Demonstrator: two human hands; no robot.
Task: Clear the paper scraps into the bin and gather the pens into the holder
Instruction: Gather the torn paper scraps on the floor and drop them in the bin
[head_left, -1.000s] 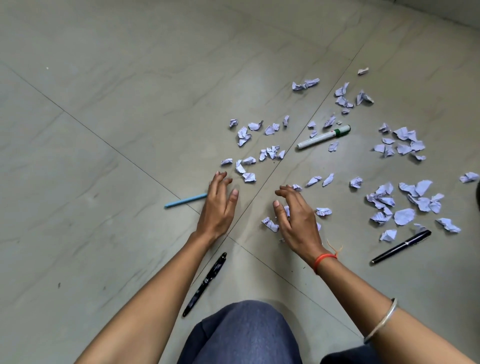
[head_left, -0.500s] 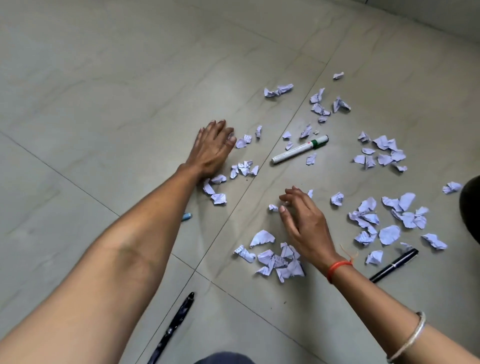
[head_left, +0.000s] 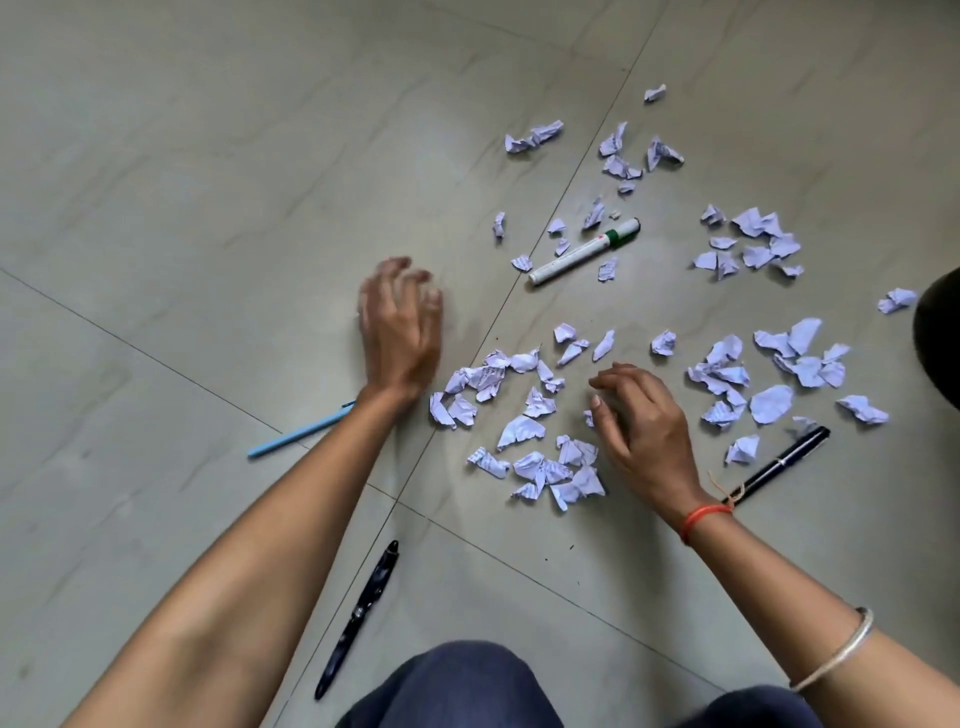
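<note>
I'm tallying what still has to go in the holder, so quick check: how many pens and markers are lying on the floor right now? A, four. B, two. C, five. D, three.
A: four lie on the floor, the white marker with a green band, the light blue pen, the black pen by the right wrist and the dark pen near the knee.

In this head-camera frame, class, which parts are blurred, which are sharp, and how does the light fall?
Head view: the left hand is smeared by motion blur; the right hand, paper scraps and marker are sharp; lighting is soft and even, shadows faint, no glare on the floor.
</note>
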